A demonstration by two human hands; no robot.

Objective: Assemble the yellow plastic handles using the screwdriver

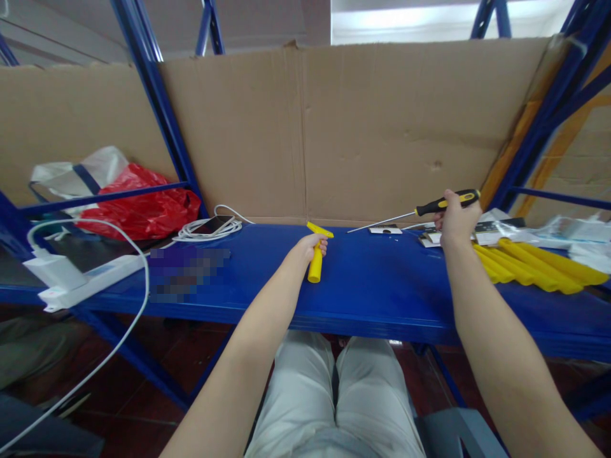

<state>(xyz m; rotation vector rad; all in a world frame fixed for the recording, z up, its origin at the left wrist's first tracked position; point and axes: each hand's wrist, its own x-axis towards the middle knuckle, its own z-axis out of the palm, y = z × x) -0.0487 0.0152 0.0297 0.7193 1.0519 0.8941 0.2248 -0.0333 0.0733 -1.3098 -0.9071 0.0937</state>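
My left hand [315, 245] is closed around a yellow T-shaped plastic handle [314, 268], whose narrow head sticks out above the fingers and whose round grip shows below. The handle is over the middle of the blue shelf [377, 286]. On the right, my right hand [458, 219] grips a screwdriver [436, 205] by its black and yellow handle. Its long metal shaft points left, with the tip near the cardboard at the back, apart from the yellow handle. Below and right of that hand lies a row of several similar yellow handles [539, 264].
A cardboard sheet [382, 127] stands along the back. To the left are a white power strip [95, 283] with a looping cable, a coiled white cable [207, 229] and a red plastic bag [143, 200]. A small white-edged piece [386, 229] and clear plastic packaging [573, 232] lie toward the right.
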